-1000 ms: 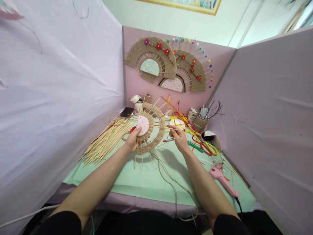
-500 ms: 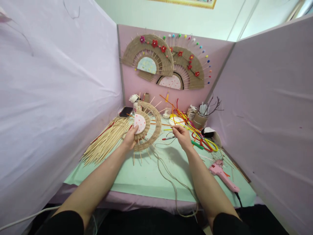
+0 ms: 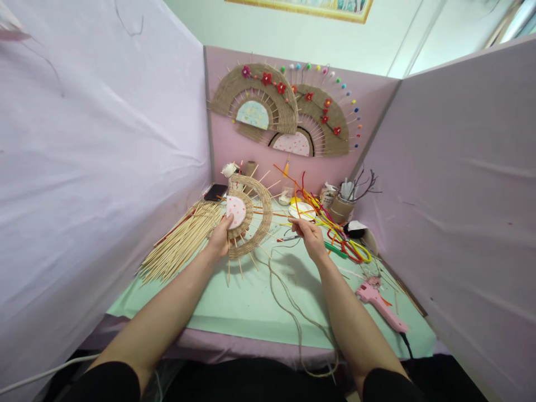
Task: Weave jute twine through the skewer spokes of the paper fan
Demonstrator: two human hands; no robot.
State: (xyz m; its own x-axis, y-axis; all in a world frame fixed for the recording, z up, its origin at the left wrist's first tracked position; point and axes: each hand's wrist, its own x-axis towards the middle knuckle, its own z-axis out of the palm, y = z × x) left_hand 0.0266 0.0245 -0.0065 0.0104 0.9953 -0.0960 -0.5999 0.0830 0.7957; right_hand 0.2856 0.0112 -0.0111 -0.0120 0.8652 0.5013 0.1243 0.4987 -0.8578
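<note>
My left hand (image 3: 220, 237) holds up a half-woven fan (image 3: 251, 223): a pink dotted half-disc with wooden sticks fanning out and rings of brown twine wound through them. My thumb rests on the pink disc. My right hand (image 3: 309, 233) is to the fan's right, its fingers pinched on the loose twine (image 3: 288, 301), which trails from the fan down across the green mat (image 3: 247, 296) and over the table's front edge.
A pile of wooden sticks (image 3: 180, 243) lies at left. Coloured pipe cleaners (image 3: 335, 229), cups with tools (image 3: 341, 204) and a pink glue gun (image 3: 379, 307) sit at right. Two finished fans (image 3: 288, 114) hang on the back panel. Fabric-covered panels close both sides.
The fan has turned and shifted slightly left in my left hand. My right hand has moved a little right and away from the fan, drawing the twine with it.
</note>
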